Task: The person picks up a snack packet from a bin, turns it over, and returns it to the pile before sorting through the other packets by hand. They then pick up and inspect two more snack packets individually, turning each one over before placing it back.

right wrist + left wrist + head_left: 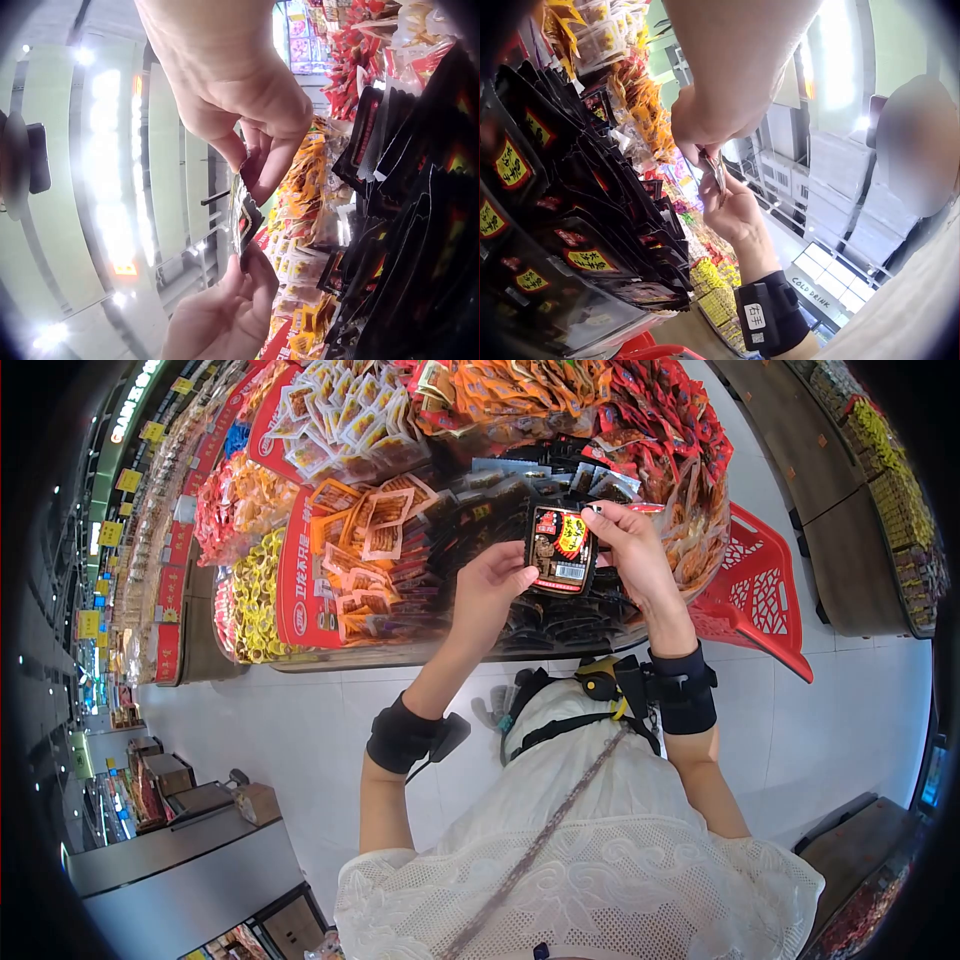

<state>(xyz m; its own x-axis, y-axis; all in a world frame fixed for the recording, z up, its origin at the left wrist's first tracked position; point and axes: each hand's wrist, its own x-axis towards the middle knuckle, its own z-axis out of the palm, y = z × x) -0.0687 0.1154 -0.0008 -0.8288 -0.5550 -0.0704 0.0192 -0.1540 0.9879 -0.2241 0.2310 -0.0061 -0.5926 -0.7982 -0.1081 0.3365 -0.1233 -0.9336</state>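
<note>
Both hands hold up a small black snack packet (560, 550) in front of the display, its printed face with a yellow-and-red label and barcode turned toward the head camera. My left hand (493, 582) pinches the packet's lower left edge between thumb and fingers. At its upper right edge my right hand (632, 548) grips it, thumb over the front. The right wrist view shows the packet (244, 217) nearly edge-on between the two hands. Many similar black packets (585, 202) stand in packed rows close by in the left wrist view.
A rounded display is heaped with orange packets (375, 525), white packets (345, 415) and red packets (670, 410). At its right side stands a red plastic basket (755, 585). Shelves (885, 480) line the far right, and a pale tiled floor (390, 710) lies around the person.
</note>
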